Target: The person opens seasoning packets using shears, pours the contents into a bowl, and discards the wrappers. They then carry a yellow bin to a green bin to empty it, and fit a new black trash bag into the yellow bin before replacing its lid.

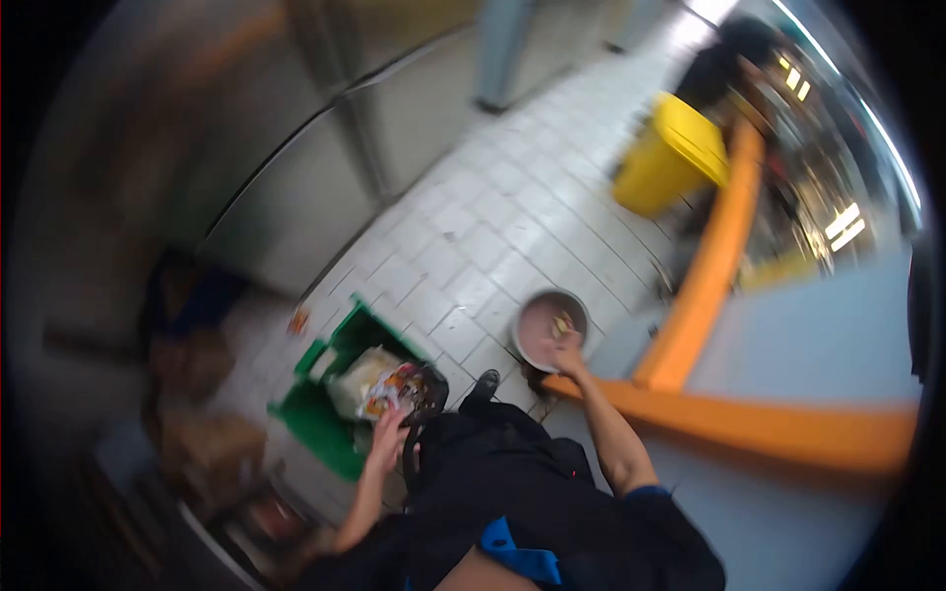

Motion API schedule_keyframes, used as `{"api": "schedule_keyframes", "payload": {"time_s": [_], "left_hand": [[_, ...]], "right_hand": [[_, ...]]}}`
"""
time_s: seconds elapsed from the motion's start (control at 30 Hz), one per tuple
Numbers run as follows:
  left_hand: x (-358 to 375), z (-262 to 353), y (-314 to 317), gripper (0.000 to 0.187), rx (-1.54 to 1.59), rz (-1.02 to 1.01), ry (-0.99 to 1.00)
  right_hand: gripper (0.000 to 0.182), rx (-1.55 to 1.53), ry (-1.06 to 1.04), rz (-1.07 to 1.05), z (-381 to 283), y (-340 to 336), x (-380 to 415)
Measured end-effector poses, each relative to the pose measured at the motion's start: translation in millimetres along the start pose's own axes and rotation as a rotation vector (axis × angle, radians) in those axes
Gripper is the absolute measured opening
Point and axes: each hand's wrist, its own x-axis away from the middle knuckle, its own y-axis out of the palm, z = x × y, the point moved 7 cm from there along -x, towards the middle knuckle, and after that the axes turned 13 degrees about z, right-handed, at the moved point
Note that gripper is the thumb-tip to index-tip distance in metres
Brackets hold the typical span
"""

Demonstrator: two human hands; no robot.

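My left hand [390,431] is at the near side of an open green bin [320,424], fingers curled at the edge of a dark, rounded container [430,391]. Crumpled plastic and a colourful printed wrapper [386,390] lie beside that hand, over the bin. To the right, my right hand [567,357] reaches over the rim of a round grey pot [537,330]. Between its fingers is a small yellowish-green piece [561,326], too blurred to name. The pot's inside looks pinkish-grey.
A yellow bin [670,158] stands farther along the white tiled floor [463,236]. An orange-edged counter [729,414] borders my right side. Metal panels [286,128] rise on the left, above blurred boxes [212,443]. Another person [734,64] is at the far right.
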Motion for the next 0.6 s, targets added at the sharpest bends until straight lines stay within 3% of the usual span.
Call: {"api": "schedule_keyframes", "payload": {"time_s": [0.03,0.07,0.13,0.2,0.27,0.3,0.33,0.4,0.43,0.47,0.5,0.53,0.57,0.6], "left_hand": [[-35.4,-0.4,-2.5,0.039,-0.308,0.120,0.075],[-24.3,33.4,18.4,0.046,-0.434,0.094,0.233],[-18.8,69.5,41.4,0.034,-0.420,0.119,0.383],[-33.2,70.9,52.7,0.027,-0.297,0.041,0.231],[-73.0,63.0,56.4,0.019,-0.294,0.020,0.308],[-70.0,91.3,73.5,0.010,-0.479,0.012,0.396],[-105.5,77.8,64.6,0.019,-0.529,0.060,0.248],[-121.3,118.7,87.4,0.039,-0.405,0.206,0.445],[-143.9,135.7,106.0,0.044,-0.466,0.139,0.425],[-171.8,156.7,124.1,0.049,-0.515,0.086,0.406],[-205.9,177.4,138.3,0.040,-0.642,0.125,0.275],[-234.6,204.7,157.7,0.029,-0.727,0.127,0.285],[-251.5,244.0,186.0,0.025,-0.822,0.097,0.335],[-246.5,268.0,195.2,0.023,-0.903,0.072,0.379]], "right_hand": [[0.085,-0.068,0.053,0.031,-8.0,-29.2,-29.1],[0.085,-0.137,0.111,0.049,-21.2,-53.1,-55.3],[0.084,-0.386,0.314,0.120,-81.1,-104.6,-73.1],[0.088,-0.516,0.324,0.061,-85.2,-129.2,-154.4],[0.082,-0.501,0.279,0.181,-116.6,-157.5,-199.2],[0.079,-0.430,0.198,0.159,-134.6,-168.7,-220.7],[0.076,-0.353,0.162,0.128,-132.3,-172.3,-255.2],[0.080,-0.146,0.188,0.185,-164.2,-188.7,-273.5],[0.083,-0.068,0.094,0.287,-167.1,-192.1,-287.0],[0.085,0.012,0.114,0.254,-159.0,-182.4,-297.7],[0.088,0.092,0.120,0.212,-154.0,-173.9,-311.2],[0.091,0.067,0.171,0.173,-141.0,-156.8,-313.1],[0.095,0.047,0.228,0.118,-120.8,-127.7,-306.6],[0.103,0.133,0.198,-0.080,-54.0,-54.1,-303.0]]}}
